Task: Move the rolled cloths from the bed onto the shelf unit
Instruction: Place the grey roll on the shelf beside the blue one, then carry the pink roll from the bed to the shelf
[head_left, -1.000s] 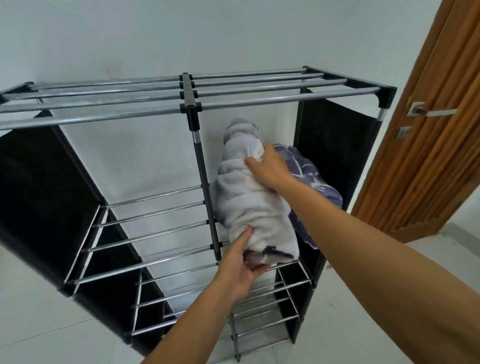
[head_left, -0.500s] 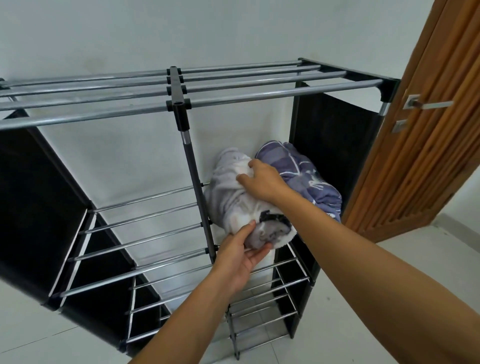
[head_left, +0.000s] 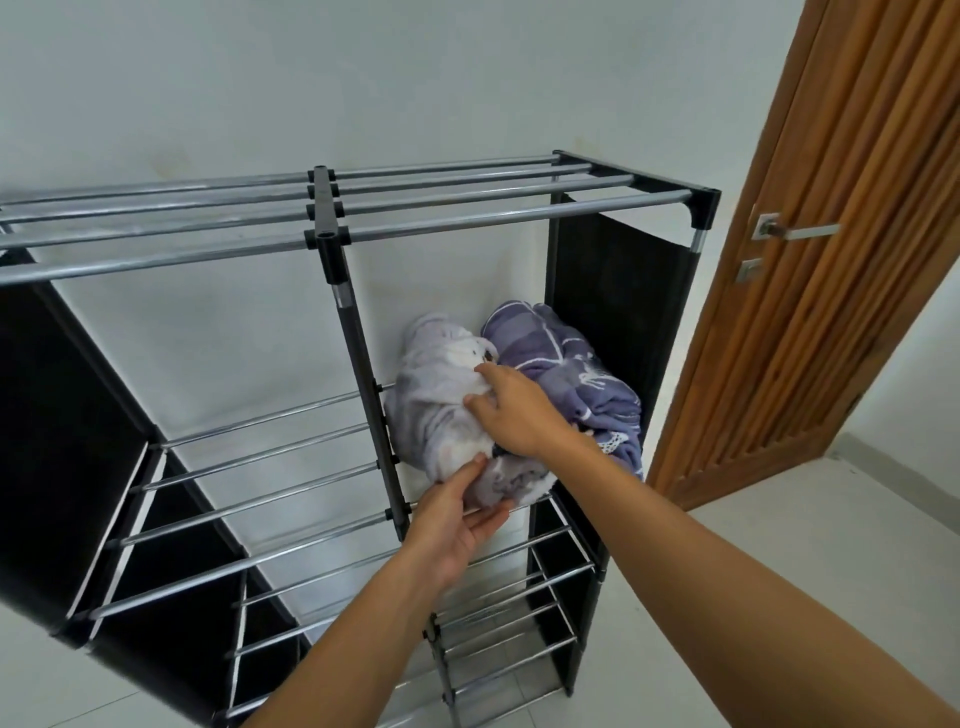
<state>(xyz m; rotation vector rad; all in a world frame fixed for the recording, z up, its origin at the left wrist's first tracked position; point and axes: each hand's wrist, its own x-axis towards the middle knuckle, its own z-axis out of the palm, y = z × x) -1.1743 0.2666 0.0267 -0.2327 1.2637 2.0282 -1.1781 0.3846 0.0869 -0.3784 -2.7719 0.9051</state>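
Observation:
A pale lilac-white rolled cloth (head_left: 431, 410) lies on the second-tier rails in the right bay of the black and chrome shelf unit (head_left: 498, 221). Beside it on the right, against the black side panel, rests a purple patterned rolled cloth (head_left: 566, 364). My right hand (head_left: 511, 410) lies on top of the pale roll, fingers pressed into it. My left hand (head_left: 457, 512) cups the roll's near end from below at the front rail. The bed is out of view.
The shelf unit's left bay (head_left: 249, 467) holds only bare chrome rails, with lower tiers below. A white wall stands behind. A wooden slatted door (head_left: 831, 260) with a metal handle (head_left: 795, 231) is at the right. Pale floor tiles (head_left: 779, 530) lie beside the unit.
The pale roll has gone from tilted upright in both hands to lying flat on the right bay's rails beside the purple roll. Both hands stayed on it.

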